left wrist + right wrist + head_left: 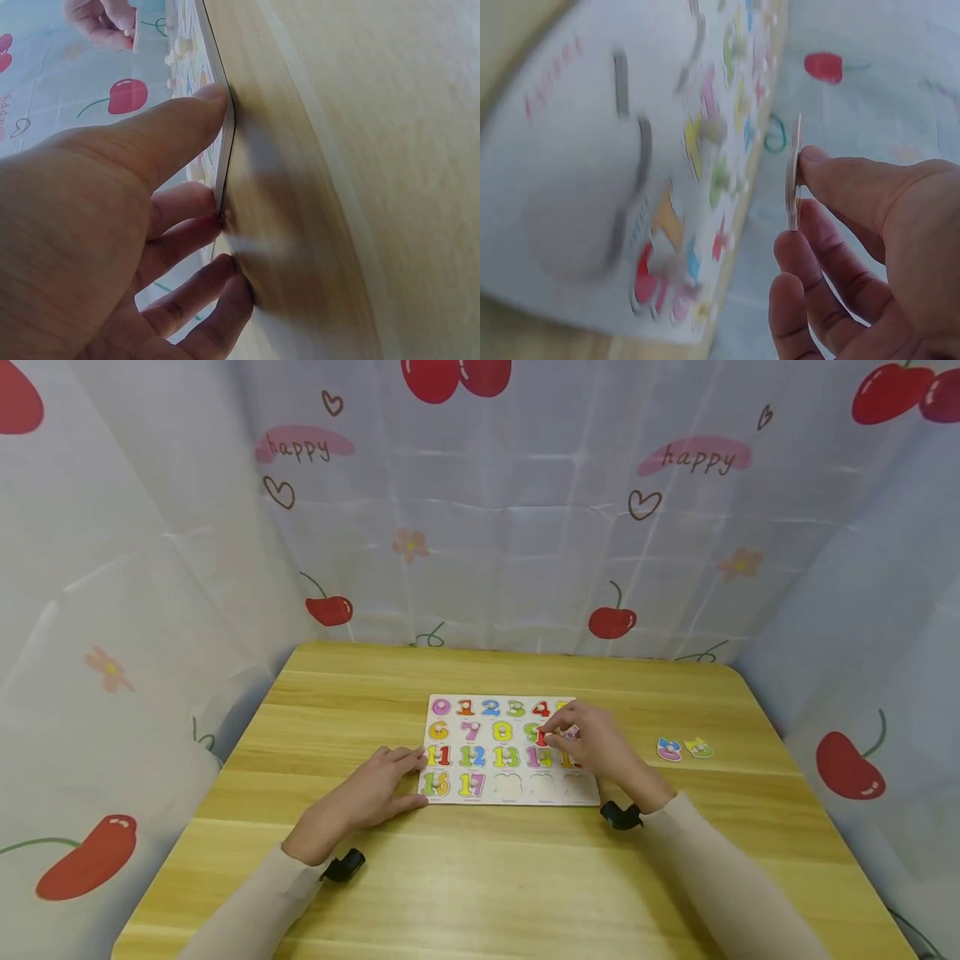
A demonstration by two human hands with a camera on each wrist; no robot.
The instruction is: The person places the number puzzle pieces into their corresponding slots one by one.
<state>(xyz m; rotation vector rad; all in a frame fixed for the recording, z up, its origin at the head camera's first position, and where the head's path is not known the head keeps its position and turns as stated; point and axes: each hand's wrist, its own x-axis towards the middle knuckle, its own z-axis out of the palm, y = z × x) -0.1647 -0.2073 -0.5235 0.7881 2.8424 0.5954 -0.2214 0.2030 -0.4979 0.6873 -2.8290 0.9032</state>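
Note:
A wooden number puzzle board lies on the table, with knobbed number pieces in its rows and three outlined recesses at its bottom right. My left hand rests at the board's left edge. In the left wrist view, its thumb touches the rim near a corner, with the other fingers loosely bent. Above the board's right part, my right hand pinches a puzzle piece between thumb and fingers. Some red shows on that piece in the head view; its number is largely hidden. The right hand covers part of the board's right side.
Two loose number pieces lie right of the board, one blue and pink, one yellow and green. The wooden table meets a cherry-print curtain at the back and sides. A dark wrist camera sits by the right cuff.

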